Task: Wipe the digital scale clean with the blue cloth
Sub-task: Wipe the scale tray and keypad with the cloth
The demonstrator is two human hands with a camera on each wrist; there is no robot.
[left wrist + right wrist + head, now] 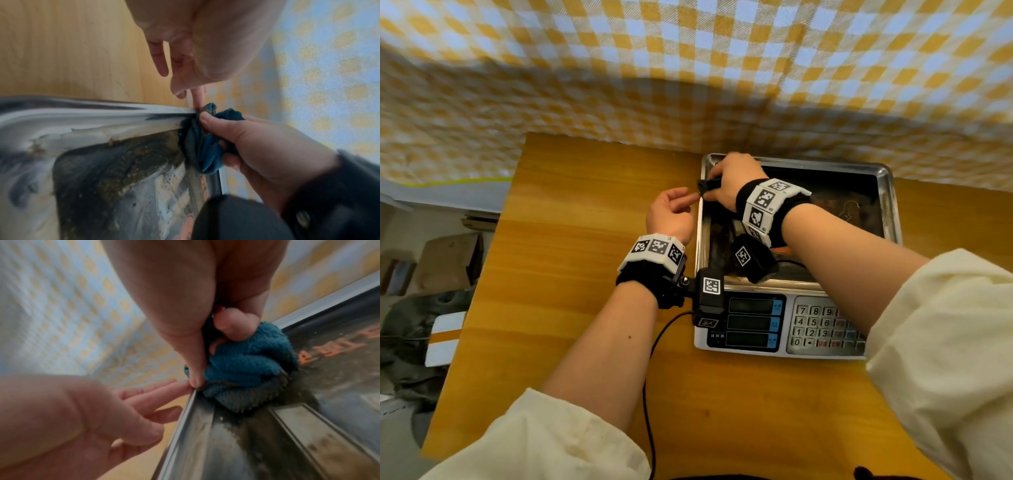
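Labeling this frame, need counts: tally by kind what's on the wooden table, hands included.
Hands: 2, left hand and right hand
Blue cloth: 1, gripped by the right hand at the tray's left rim
Digital scale: 1
Steel tray on the scale: 1
Total: 5

Scale tray (886, 178) — shiny metal, smeared with gritty grime; blue cloth (246, 363) — fuzzy terry; counter (585, 240) — smooth glossy wood.
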